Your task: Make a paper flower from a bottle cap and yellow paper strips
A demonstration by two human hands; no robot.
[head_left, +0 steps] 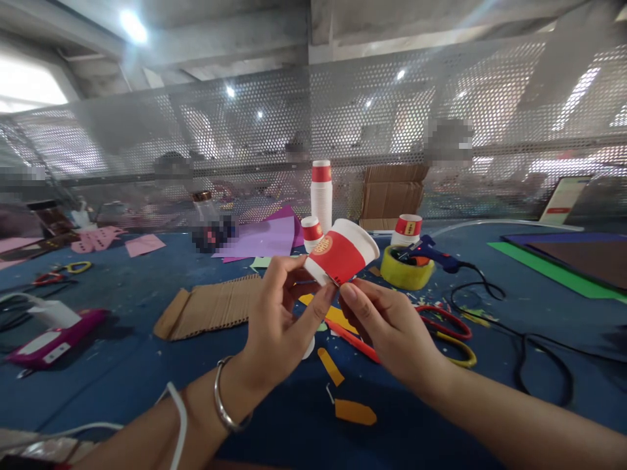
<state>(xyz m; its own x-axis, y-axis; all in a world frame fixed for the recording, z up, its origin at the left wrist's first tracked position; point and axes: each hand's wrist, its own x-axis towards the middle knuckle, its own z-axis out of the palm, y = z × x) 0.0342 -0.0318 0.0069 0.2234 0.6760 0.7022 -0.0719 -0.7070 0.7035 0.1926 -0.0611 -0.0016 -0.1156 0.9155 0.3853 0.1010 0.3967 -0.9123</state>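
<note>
A red and white paper cup (341, 252) is held tilted above the blue table (122, 365), its mouth pointing up and to the right. My left hand (281, 323) pinches the cup's base between thumb and fingers. My right hand (389, 326) pinches at the cup's lower edge from the right; what lies between its fingertips is too small to tell. Under the hands lie orange paper scraps (355, 412) and a red pencil-like stick (357, 344).
A corrugated cardboard sheet (210, 307) lies left. Behind are a tall cup stack (321, 194), two more cups (312, 232), a yellow tape roll (405, 274), a blue glue gun (434, 254) with black cord, red and yellow scissors (450, 329), purple paper (264, 238), green sheet (553, 271), a pink device (53, 338).
</note>
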